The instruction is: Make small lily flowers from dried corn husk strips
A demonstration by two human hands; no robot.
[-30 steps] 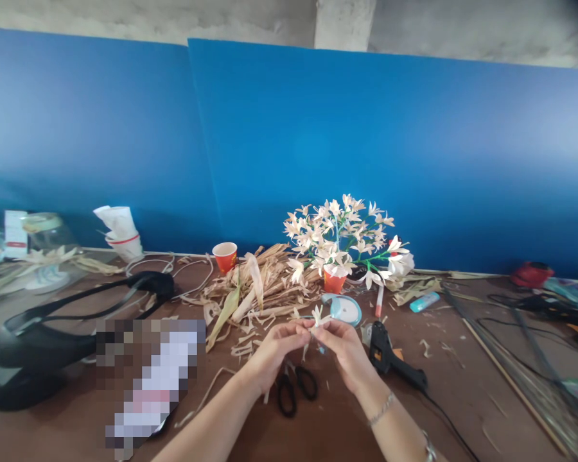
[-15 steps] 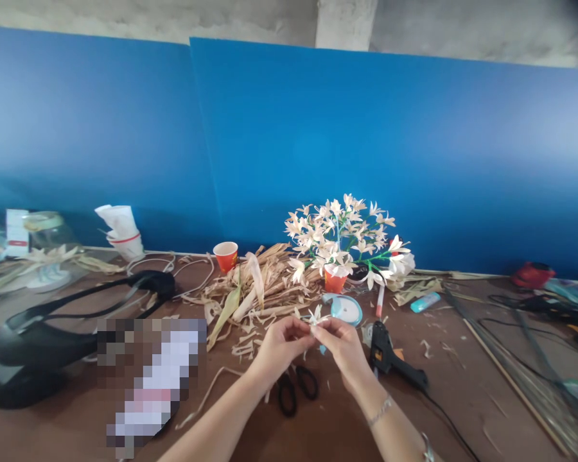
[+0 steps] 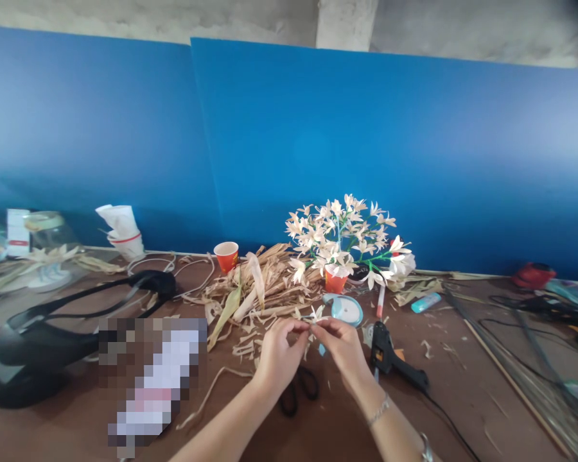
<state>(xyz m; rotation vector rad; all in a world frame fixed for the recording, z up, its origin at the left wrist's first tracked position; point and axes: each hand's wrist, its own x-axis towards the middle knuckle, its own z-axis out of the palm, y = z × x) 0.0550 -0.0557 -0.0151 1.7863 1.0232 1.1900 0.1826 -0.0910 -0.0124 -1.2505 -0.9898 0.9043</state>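
Note:
Between my pinched fingertips is a small cream-white flower (image 3: pixel 316 314) that looks made of dried husk. My left hand (image 3: pixel 283 346) and my right hand (image 3: pixel 338 346) meet at its base, both closed on it; their fingers partly hide it. Black-handled scissors (image 3: pixel 298 391) lie on the table below my hands, partly covered by my left wrist. Just beyond my right hand lies a roll of light blue tape (image 3: pixel 347 310). To the right of that hand rests a black glue gun (image 3: pixel 390 356) with its cord running toward me.
Behind my hands, white husk flowers (image 3: pixel 340 234) on green stems stand in a red cup (image 3: pixel 336 282). Dried corn husks (image 3: pixel 264 289) are heaped left of them, beside another paper cup (image 3: pixel 226 256). A black strapped object (image 3: pixel 33 353) lies left; a light blue item (image 3: pixel 426 302) lies right.
My left hand has shifted slightly right, covering more of the scissors. The flower has turned a little between my fingers, and both hands still hold it.

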